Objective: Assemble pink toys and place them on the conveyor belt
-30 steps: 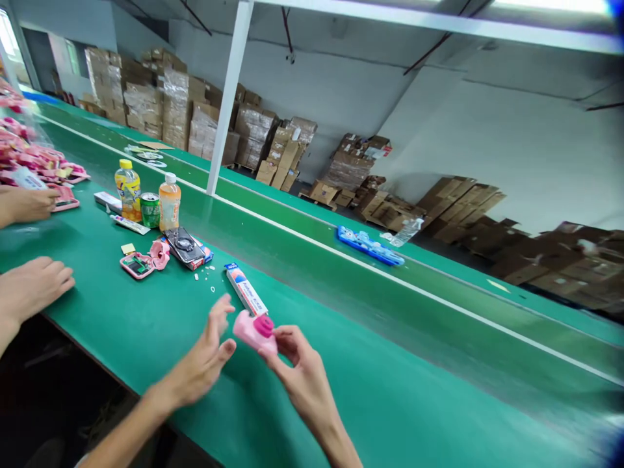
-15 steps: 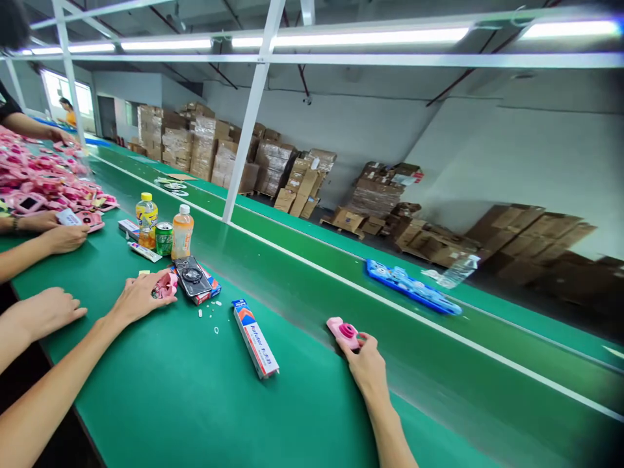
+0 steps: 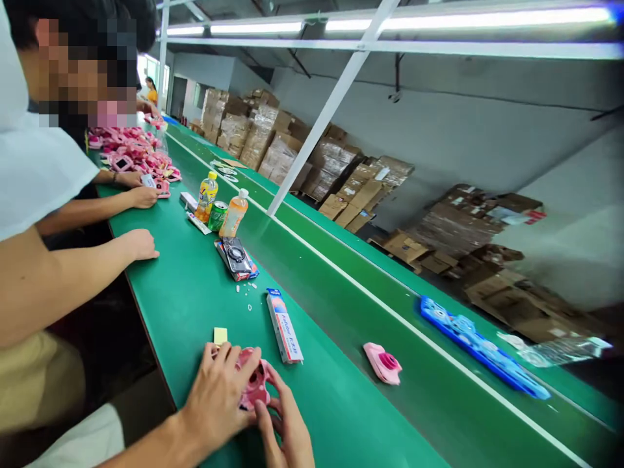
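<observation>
Head view: half a second ago I had the right hand out at the darker green belt, fingers on a pink camera-shaped toy; now that toy lies alone there, and the right hand has come back to the near side of the green table. The left hand, which I saw reaching beside the black device, has come back too, and both hands grasp one pink casing, left fingers spread across it, right thumb and fingers at its side. Counting, I get two pink pieces close by, one held and one on the belt; one yellow square just beyond the left fingers; one labelled box past the casing. Farther up are two drinks bottles, a yellow-capped bottle and a white-capped bottle, one green can between them and one white tube beside. One blue tray lies beyond the white line. The pink heap is too jumbled for me to count
</observation>
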### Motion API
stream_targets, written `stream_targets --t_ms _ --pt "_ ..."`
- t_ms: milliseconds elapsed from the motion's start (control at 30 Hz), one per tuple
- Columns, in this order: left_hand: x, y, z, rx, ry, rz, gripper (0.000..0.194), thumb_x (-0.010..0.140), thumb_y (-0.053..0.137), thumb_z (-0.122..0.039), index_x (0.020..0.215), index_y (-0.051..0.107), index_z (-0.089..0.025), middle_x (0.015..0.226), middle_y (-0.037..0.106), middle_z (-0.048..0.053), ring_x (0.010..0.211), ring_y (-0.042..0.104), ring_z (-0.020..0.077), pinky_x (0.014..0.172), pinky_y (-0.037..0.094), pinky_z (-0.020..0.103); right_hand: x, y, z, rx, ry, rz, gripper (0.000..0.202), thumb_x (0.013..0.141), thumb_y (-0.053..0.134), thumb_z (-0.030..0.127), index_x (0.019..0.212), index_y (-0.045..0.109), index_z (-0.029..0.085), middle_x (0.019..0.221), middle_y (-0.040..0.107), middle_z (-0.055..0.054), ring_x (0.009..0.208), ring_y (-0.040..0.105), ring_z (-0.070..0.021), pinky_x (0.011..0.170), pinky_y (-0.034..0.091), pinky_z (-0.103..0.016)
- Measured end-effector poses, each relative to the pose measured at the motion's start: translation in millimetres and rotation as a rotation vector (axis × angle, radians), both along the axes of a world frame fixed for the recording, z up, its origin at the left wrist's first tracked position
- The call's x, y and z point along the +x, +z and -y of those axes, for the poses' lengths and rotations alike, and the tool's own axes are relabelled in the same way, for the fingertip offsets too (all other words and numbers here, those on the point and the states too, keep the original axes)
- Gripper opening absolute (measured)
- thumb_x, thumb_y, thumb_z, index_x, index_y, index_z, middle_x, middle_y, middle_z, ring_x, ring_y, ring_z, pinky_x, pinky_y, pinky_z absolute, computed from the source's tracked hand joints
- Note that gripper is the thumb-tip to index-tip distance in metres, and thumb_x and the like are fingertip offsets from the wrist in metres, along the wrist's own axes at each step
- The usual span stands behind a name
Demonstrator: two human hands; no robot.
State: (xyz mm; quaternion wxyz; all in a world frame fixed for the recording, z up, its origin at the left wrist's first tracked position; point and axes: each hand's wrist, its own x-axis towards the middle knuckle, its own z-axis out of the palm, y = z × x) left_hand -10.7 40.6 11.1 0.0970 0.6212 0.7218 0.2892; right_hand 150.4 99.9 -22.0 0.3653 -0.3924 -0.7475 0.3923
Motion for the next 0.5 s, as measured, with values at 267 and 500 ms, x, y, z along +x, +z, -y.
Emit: stream_targets --t_ms 267,500 --pt "-44.6 -10.1 21.0 0.096 0.018 0.15 0.043 0.099 0.044 -0.027 0.14 0.054 -0.025 0.134 0.06 0.01 0.122 0.054 0.029 0.105 0.043 0.048 23.1 31.2 10.8 0.06 -0.19 0.091 0.047 0.096 0.058 0.048 0.134 0.06 0.021 0.129 0.066 -0.015 0.108 0.069 -0.0262 0.085 0.062 -0.037" --pt "-97.3 -15.5 -13.3 0.01 -0.255 0.08 0.022 0.09 0.066 -0.041 0.101 0.06 -0.023 0.106 0.06 0.004 0.102 0.053 0.0256 0.088 0.041 0.04 -83.5 87.3 0.5 0.201 -0.025 0.5 0.032 0.096 0.052 0.021 0.124 0.065 0.019 0.117 0.071 -0.013 0.1 0.068 -0.0227 0.089 0.054 -0.036"
